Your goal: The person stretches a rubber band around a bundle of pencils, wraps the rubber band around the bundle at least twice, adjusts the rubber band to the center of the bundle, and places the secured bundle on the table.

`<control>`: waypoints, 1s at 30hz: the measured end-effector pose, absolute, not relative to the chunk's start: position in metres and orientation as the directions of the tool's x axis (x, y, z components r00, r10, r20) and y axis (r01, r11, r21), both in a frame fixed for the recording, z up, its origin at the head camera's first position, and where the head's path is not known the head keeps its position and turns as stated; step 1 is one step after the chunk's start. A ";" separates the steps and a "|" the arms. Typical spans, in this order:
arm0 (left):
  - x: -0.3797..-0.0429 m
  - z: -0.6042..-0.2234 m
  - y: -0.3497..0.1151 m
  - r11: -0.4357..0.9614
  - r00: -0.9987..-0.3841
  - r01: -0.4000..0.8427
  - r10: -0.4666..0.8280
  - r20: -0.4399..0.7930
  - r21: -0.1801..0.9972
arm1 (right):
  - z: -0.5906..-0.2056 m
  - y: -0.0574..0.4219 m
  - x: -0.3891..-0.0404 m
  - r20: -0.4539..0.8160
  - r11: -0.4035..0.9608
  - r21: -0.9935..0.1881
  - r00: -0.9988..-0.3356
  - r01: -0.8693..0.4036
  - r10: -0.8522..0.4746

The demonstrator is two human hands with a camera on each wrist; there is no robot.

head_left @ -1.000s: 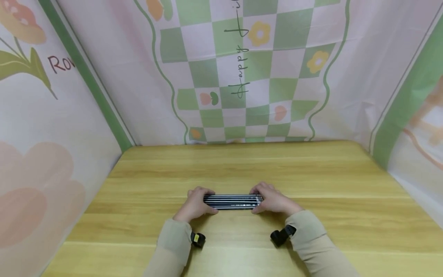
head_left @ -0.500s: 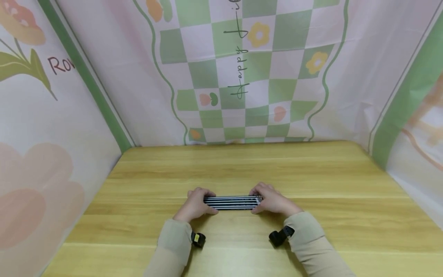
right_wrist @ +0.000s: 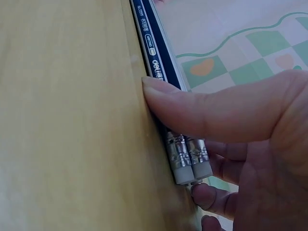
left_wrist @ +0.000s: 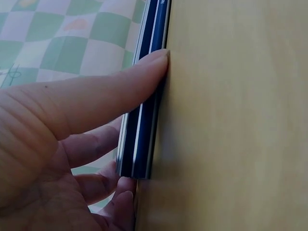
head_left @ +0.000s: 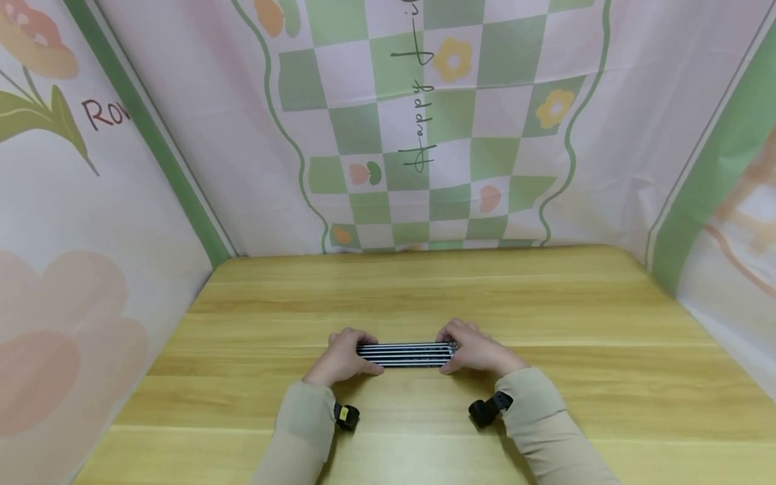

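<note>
Head view: I've got dark pencils [head_left: 405, 354] bundled parallel, crosswise at middle of worktop [head_left: 412, 296]; can't tell if bundle touches wood. Left hand [head_left: 342, 357] at one end, right hand [head_left: 477, 348] at other. Checked cloth [head_left: 400, 121] behind.

Left wrist view: I see thumb [left_wrist: 125, 89] across barrels, fingers [left_wrist: 91, 147] curled opposite, grasping pencils near flat ends.

Right wrist view: thumb [right_wrist: 207, 108] over printed barrels, fingers [right_wrist: 216, 199] curled opposite, grasping pencils just beside metal ferrules [right_wrist: 179, 151], white erasers [right_wrist: 184, 174] poking out.
</note>
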State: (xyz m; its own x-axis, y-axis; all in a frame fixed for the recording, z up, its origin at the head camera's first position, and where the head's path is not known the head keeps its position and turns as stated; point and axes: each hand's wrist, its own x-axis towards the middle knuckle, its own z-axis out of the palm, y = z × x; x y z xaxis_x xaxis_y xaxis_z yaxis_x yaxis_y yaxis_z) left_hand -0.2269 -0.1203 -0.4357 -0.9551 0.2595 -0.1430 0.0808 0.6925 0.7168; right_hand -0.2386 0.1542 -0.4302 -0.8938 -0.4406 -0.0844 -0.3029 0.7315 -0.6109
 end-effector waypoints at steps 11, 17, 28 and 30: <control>-0.228 -0.435 -0.120 0.714 -0.950 0.101 0.276 -0.146 0.693 | -0.426 0.153 -0.236 -0.098 0.735 -0.601 -0.884 -0.313 -0.457; -0.227 -0.435 -0.119 0.725 -0.949 0.100 0.275 -0.153 0.681 | -0.425 0.152 -0.236 -0.124 0.747 -0.591 -0.880 -0.305 -0.458; -0.227 -0.434 -0.118 0.724 -0.954 0.118 0.273 -0.124 0.679 | -0.425 0.151 -0.238 -0.140 0.762 -0.559 -0.869 -0.326 -0.475; -0.227 -0.434 -0.118 0.721 -0.954 0.113 0.271 -0.128 0.683 | -0.424 0.151 -0.237 -0.138 0.763 -0.554 -0.867 -0.333 -0.479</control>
